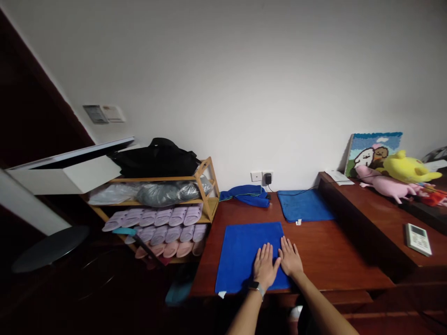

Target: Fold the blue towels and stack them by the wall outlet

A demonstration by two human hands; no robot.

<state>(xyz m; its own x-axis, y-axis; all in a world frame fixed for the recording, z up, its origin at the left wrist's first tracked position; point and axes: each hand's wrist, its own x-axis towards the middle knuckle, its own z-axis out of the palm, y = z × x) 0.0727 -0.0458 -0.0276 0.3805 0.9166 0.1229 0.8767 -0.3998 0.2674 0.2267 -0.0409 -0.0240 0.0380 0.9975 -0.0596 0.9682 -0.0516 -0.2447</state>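
A bright blue cloth (240,253) lies spread flat near the front edge of the wooden desk, a white tag at its near left corner. My left hand (265,267), with a watch on its wrist, rests palm down on the cloth's right half, fingers extended. Just beside it my right hand (290,258) lies flat at the cloth's right edge, its fingers stretched out too. The two thumbs are close together. Neither hand grasps anything. Behind, a second blue cloth (305,206) lies flat, and a bunched blue cloth (244,194) is against the wall.
The desk (324,251) meets a raised ledge on the right with plush toys (405,170), a picture (375,149) and a remote control (418,238). To the left stands a shoe rack (209,200) with slippers and a black bag (157,160). A cable runs from the plug (267,178).
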